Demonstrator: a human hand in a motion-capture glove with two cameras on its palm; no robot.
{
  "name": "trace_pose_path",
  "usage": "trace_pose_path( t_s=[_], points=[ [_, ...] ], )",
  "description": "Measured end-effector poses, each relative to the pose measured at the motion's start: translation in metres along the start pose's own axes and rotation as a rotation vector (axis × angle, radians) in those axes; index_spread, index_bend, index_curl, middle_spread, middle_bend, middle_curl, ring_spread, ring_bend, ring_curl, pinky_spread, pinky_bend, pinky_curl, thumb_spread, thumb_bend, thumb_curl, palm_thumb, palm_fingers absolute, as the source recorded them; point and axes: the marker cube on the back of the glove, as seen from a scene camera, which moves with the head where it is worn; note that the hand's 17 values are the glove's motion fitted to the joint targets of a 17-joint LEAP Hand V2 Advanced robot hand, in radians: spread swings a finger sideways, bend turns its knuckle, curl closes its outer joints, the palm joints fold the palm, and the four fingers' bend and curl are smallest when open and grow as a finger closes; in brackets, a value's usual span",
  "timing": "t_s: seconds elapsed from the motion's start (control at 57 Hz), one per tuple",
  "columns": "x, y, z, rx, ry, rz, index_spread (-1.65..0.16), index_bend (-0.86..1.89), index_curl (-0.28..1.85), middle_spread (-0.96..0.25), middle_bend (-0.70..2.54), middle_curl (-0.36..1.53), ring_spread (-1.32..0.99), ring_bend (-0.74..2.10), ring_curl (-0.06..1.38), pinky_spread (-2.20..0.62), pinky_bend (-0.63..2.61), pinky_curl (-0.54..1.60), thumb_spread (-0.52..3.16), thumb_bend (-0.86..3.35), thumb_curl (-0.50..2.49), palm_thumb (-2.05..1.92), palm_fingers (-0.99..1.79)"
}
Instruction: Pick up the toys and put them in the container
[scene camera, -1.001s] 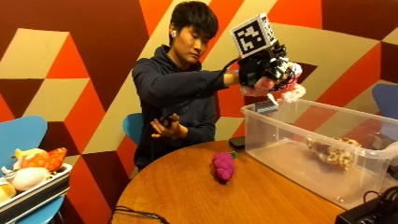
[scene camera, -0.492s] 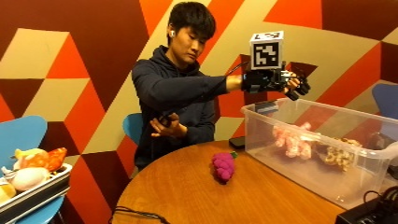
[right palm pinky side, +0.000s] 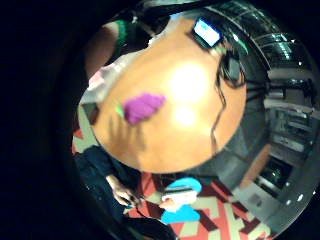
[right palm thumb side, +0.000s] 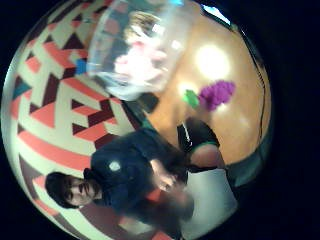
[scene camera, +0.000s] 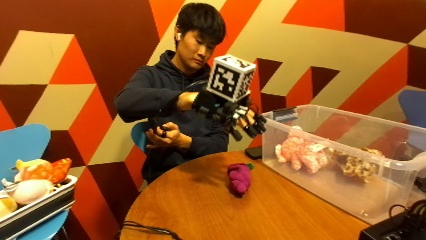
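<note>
One grape toy (scene camera: 239, 178) on table | grip (scene camera: 241, 119) fingers apart, empty | container (scene camera: 346, 197) edge cropped

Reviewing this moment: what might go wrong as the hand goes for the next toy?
The purple toy lies on the round table just beside the clear container; a reaching gloved hand may bump that wall. The toy looks rounded, so it may roll or slip.
</note>
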Motion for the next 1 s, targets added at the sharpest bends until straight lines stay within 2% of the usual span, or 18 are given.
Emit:
trace_pose_path(
  t_s=[0.123,0.334,0.421,0.509,0.597,0.685,0.808,1.001],
  points=[
    [0.014,-0.016,0.05,-0.125,0.104,0.051,-0.27,0.09,0.42,-0.04,0.19,0.38,-0.06,0.29,0.3,0.01,0.91,0.37,1.31,0.18,0.51,0.46,-0.31],
    [0.01,-0.047,0.119,-0.208,0.155,-0.037,-0.28,0.09,0.33,-0.01,0.07,0.29,-0.02,0.14,0.25,0.01,0.87,0.36,1.35,0.23,0.54,0.6,-0.36],
    [0.008,-0.056,0.127,-0.162,0.123,-0.077,-0.32,0.38,0.4,-0.01,0.07,0.25,-0.02,0.07,0.21,0.01,0.75,0.33,1.41,0.26,0.55,0.64,-0.2],
    [0.006,-0.062,0.13,-0.089,0.081,-0.102,-0.3,0.74,0.5,-0.02,0.17,0.26,-0.02,0.07,0.17,0.01,0.62,0.3,1.43,0.27,0.56,0.66,-0.01],
    [0.003,-0.066,0.131,-0.031,0.004,-0.113,-0.26,0.88,0.58,-0.06,0.38,0.33,-0.05,0.11,0.14,0.0,0.56,0.28,1.38,0.25,0.58,0.67,0.19],
    [0.0,-0.067,0.129,0.003,-0.023,-0.105,-0.2,0.95,0.62,-0.12,0.55,0.39,-0.1,0.15,0.12,0.0,0.51,0.26,1.32,0.24,0.61,0.7,0.31],
    [-0.004,-0.064,0.113,0.042,-0.028,-0.105,-0.15,1.0,0.69,-0.18,0.67,0.45,-0.16,0.18,0.12,-0.02,0.5,0.27,1.23,0.22,0.66,0.73,0.35],
    [-0.009,-0.049,0.041,0.208,-0.074,-0.079,-0.11,1.05,0.77,-0.26,0.73,0.51,-0.26,0.22,0.15,-0.04,0.49,0.29,1.09,0.16,0.74,0.72,0.34]
  ],
)
